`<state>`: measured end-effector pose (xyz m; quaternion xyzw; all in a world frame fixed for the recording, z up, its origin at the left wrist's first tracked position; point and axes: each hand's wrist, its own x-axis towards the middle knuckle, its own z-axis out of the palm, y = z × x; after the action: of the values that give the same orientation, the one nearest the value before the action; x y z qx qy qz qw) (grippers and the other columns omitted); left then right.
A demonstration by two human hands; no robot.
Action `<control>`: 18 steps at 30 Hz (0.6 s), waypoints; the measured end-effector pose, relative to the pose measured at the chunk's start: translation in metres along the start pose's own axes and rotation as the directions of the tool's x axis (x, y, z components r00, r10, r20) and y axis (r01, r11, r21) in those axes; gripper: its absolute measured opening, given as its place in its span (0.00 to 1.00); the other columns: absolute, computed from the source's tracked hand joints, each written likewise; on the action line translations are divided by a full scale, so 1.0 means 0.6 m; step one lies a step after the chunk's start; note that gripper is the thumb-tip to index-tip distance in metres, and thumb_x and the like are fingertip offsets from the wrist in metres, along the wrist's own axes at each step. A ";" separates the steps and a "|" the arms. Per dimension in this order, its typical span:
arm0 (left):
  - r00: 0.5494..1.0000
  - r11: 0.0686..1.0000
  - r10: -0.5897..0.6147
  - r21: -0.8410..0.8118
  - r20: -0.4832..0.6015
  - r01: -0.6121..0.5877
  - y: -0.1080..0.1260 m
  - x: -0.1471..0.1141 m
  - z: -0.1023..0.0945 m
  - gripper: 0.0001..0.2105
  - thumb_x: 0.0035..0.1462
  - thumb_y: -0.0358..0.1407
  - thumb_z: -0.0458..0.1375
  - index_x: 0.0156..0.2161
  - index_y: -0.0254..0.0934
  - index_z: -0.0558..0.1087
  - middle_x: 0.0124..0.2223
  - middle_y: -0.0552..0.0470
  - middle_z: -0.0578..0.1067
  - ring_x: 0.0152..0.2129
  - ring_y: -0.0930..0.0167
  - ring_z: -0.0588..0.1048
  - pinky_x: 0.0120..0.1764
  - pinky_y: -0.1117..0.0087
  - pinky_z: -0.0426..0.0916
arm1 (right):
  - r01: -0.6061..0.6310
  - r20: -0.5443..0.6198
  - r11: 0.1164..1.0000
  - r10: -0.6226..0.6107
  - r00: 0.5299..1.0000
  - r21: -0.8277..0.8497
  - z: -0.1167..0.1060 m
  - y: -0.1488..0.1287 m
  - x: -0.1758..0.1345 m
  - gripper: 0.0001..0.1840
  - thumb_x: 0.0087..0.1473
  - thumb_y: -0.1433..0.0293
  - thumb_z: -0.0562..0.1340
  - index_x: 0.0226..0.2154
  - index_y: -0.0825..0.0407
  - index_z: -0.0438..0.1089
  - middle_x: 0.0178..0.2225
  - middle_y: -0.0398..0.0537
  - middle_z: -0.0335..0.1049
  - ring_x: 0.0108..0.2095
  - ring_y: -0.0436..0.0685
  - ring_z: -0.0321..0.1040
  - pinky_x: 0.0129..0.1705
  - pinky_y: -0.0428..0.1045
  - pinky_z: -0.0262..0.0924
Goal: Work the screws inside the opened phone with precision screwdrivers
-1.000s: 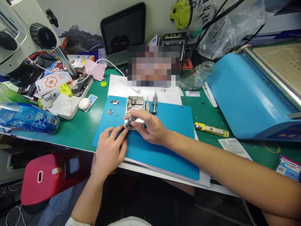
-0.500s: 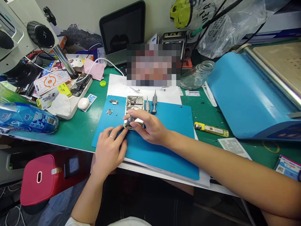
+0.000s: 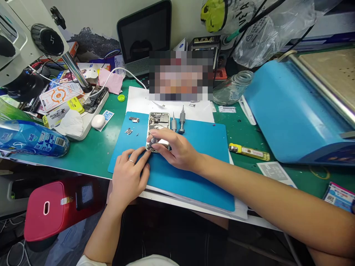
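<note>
An opened phone [image 3: 159,120] with its inner parts bare lies on the blue mat [image 3: 199,147]. My right hand [image 3: 177,149] pinches a small grey screwdriver [image 3: 154,140], held upright over the phone's lower left part; its tip is hidden. At that same corner, my left hand [image 3: 130,171] rests on the mat with fingers stretched out, fingertips touching the phone's lower edge. Two more screwdrivers stand just right of the phone, a short one [image 3: 173,124] and a longer one [image 3: 182,120]. Small metal phone parts [image 3: 134,119] lie to the left.
A glass jar [image 3: 233,88], a yellow cutter knife [image 3: 249,152] and a large blue machine [image 3: 277,118] stand at right. On the left are a blue bottle [image 3: 33,138], a white rounded object [image 3: 98,121] and a microscope [image 3: 50,38]. A white cable [image 3: 127,70] arches behind the mat.
</note>
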<state>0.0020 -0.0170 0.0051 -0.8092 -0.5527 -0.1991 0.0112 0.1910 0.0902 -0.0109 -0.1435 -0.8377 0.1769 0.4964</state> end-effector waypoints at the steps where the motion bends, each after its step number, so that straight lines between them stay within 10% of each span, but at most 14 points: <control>1: 1.000 1.000 0.000 0.002 0.000 0.000 0.000 0.000 0.000 0.18 0.72 0.34 0.54 0.63 0.39 0.73 0.62 0.49 0.77 0.51 0.59 0.71 0.47 0.58 0.66 | -0.002 -0.001 1.000 0.002 1.000 0.004 0.000 0.000 0.000 0.32 0.69 0.76 0.58 0.69 0.42 0.51 0.49 0.51 0.77 0.44 0.55 0.76 0.46 0.55 0.76; 18: 1.000 1.000 -0.009 0.001 0.011 0.009 0.000 0.000 -0.001 0.19 0.71 0.34 0.54 0.63 0.41 0.73 0.62 0.48 0.77 0.52 0.58 0.71 0.48 0.57 0.66 | 0.022 -0.031 1.000 -0.022 0.999 0.001 0.007 0.004 -0.004 0.35 0.66 0.77 0.60 0.71 0.45 0.51 0.47 0.52 0.77 0.45 0.56 0.77 0.46 0.55 0.77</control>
<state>0.0019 -0.0174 0.0058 -0.8078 -0.5563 -0.1946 0.0077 0.1889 0.0906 -0.0158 -0.1367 -0.8314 0.1699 0.5112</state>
